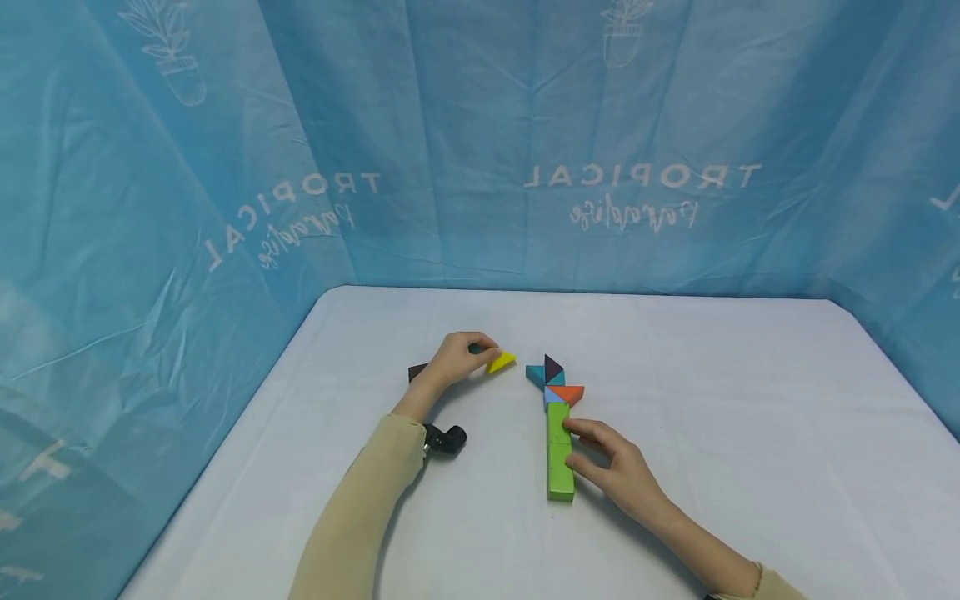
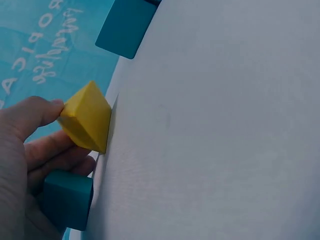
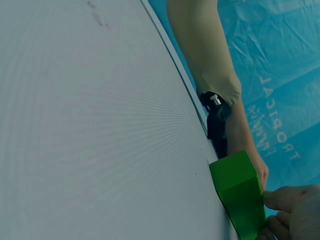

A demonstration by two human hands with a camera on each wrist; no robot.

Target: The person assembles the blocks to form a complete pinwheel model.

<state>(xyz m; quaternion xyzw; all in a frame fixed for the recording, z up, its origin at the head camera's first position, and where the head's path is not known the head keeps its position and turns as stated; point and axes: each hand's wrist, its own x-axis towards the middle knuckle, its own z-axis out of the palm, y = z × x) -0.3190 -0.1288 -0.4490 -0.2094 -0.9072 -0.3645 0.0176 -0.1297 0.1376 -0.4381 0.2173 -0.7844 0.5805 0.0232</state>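
My left hand (image 1: 459, 357) pinches a yellow triangular block (image 1: 501, 361) at the table's left middle. In the left wrist view the thumb lies against one side of the yellow block (image 2: 86, 117), the fingers below. A teal-looking block (image 2: 67, 200) shows by the palm. My right hand (image 1: 618, 468) has thumb and forefinger at the right side of two long green blocks (image 1: 559, 458), set end to end. Past their far end lie an orange triangle (image 1: 567, 393), a light-blue triangle (image 1: 552, 397), a dark triangle (image 1: 552, 368) and teal pieces (image 1: 535, 374).
A dark block (image 1: 417, 372) lies left of my left wrist, partly hidden by it. A black wrist camera (image 1: 446, 440) sits on my left wrist. The white table (image 1: 712, 375) ends at blue printed cloth walls (image 1: 465, 150) behind and on the sides.
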